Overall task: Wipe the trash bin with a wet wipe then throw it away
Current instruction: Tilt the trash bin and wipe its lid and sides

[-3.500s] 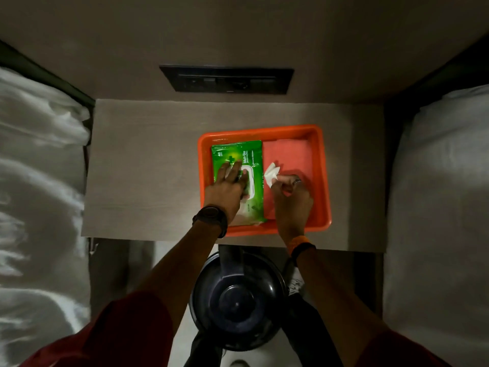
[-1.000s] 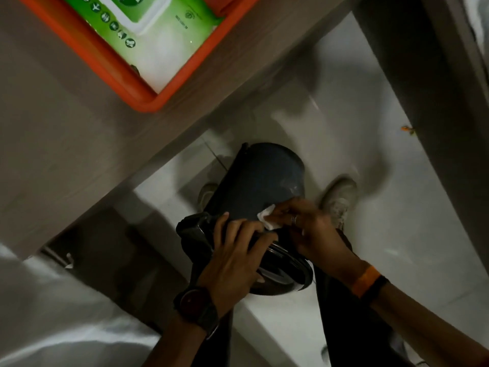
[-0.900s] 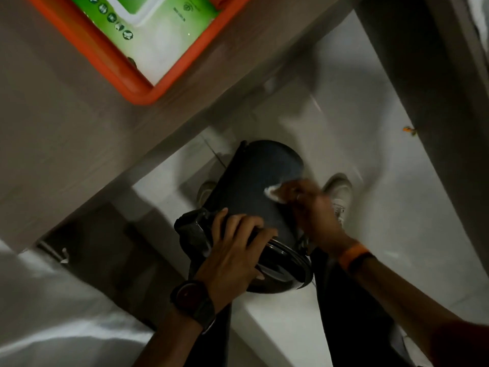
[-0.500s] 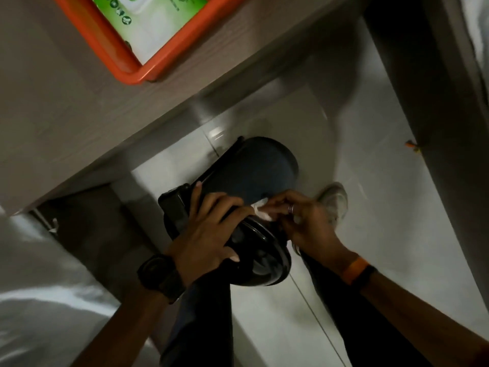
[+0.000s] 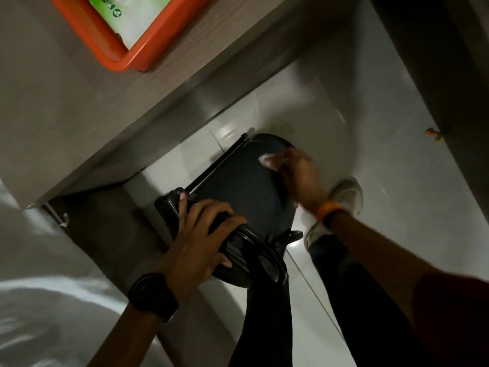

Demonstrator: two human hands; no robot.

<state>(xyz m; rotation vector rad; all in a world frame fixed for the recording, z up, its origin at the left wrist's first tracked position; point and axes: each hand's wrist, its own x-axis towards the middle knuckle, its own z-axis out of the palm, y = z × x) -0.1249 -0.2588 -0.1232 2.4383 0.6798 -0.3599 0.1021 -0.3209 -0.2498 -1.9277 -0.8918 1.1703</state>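
Left hand [image 5: 195,242] gripping tilted trash bin [image 5: 246,192] (lid end), right hand [image 5: 299,176] pinching wet wipe [image 5: 265,159] against it.

The trash bin [image 5: 246,197] lies tilted on the floor [image 5: 383,234] below the worktop [image 5: 79,102]; a tray [image 5: 127,56] holding a wipes pack [image 5: 132,17] sits on the worktop.

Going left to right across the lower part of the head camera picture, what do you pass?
Black wristwatch → left hand gripping the dark round trash bin's top → right hand pressing a white wet wipe → orange wristband → pale shoe.
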